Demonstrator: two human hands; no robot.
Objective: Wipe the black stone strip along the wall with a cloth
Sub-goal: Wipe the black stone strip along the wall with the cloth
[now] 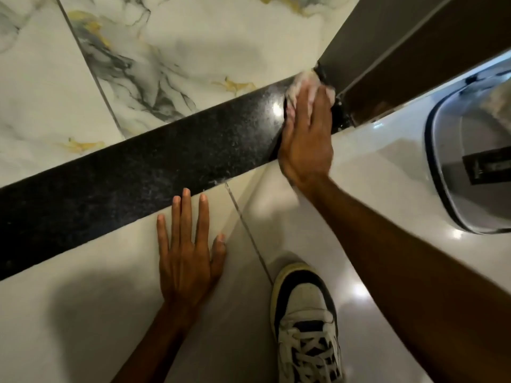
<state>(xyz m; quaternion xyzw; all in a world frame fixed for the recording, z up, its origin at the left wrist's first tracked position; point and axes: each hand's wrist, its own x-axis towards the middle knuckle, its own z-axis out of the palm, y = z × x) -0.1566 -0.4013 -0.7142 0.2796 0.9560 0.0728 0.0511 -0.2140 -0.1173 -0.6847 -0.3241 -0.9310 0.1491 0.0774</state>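
Observation:
A black speckled stone strip point(143, 172) runs slantwise from the lower left to the upper right, between the marble wall tiles and the pale floor. My right hand point(307, 136) lies flat on a whitish cloth point(304, 81), pressing it onto the strip's right end beside a brown panel. Most of the cloth is hidden under my fingers. My left hand point(188, 255) rests flat on the floor tile just below the strip, fingers spread, holding nothing.
White marble-look wall tiles point(171, 51) with grey and gold veins rise behind the strip. A brown panel point(392, 45) stands at the upper right. A white appliance with a dark-rimmed lid point(470, 161) sits at the right. My black-and-white shoe point(304, 322) stands on the floor.

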